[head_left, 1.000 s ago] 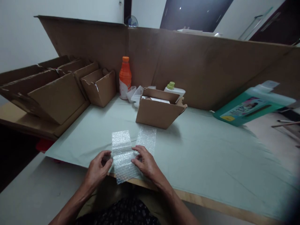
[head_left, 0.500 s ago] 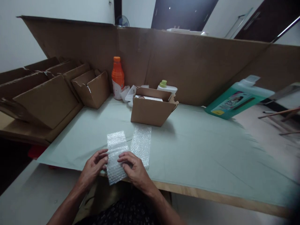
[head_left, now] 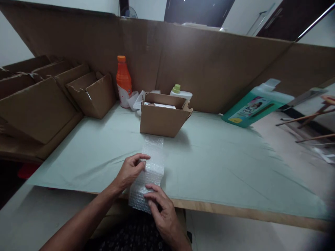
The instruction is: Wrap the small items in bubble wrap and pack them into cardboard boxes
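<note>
Bubble wrap lies on desk near front edge, just before open cardboard box. Left hand presses on wrap, fingers bent, gripping nothing. Right hand pinches near end of wrap at desk edge.

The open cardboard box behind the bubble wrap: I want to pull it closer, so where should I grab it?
Probably grip the open cardboard box by its near top rim, reaching from the front over the bubble wrap. Its top is open, its flaps splay outward, and that plain wall faces you.
</note>
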### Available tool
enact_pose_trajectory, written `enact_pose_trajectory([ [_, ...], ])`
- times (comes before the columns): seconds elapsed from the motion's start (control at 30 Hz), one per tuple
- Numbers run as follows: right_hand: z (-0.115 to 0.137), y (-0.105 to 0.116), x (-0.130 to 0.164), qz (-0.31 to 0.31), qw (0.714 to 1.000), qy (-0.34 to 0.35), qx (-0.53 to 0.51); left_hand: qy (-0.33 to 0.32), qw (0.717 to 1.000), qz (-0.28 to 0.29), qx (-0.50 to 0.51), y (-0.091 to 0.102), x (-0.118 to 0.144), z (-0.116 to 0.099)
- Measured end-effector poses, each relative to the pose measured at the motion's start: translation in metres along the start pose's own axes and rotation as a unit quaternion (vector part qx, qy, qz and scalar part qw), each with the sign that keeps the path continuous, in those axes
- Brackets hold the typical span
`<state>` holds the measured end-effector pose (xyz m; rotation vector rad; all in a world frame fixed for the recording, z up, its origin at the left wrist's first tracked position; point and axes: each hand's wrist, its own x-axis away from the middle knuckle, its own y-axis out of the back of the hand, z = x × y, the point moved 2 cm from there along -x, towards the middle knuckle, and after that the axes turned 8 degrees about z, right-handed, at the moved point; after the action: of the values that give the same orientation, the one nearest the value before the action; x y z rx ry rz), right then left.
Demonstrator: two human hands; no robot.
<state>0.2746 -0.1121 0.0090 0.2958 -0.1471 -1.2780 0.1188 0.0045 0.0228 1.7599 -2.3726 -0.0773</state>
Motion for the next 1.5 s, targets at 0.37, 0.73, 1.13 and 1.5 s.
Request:
enact_pose_trajectory([
  [0.37, -0.034, 0.004, 0.002, -0.006, 0.99, -0.077, -0.115, -0.025, 0.986, 0.014, -0.162, -0.008, -0.017, 0.032],
  [0.73, -0.023, 0.007, 0.001, 0.027, 0.985, -0.06, -0.161, -0.037, 0.971, 0.051, -0.23, 0.011, -0.017, 0.023],
  [1.13, -0.015, 0.006, 0.004, 0.093, 0.982, -0.061, -0.156, -0.155, 0.892, -0.013, -0.425, 0.009, -0.004, 0.022],
  [1.5, -0.012, 0.008, -0.013, -0.046, 0.872, -0.052, -0.485, -0.059, 0.963, 0.234, -0.119, 0.021, 0.01, 0.02],
])
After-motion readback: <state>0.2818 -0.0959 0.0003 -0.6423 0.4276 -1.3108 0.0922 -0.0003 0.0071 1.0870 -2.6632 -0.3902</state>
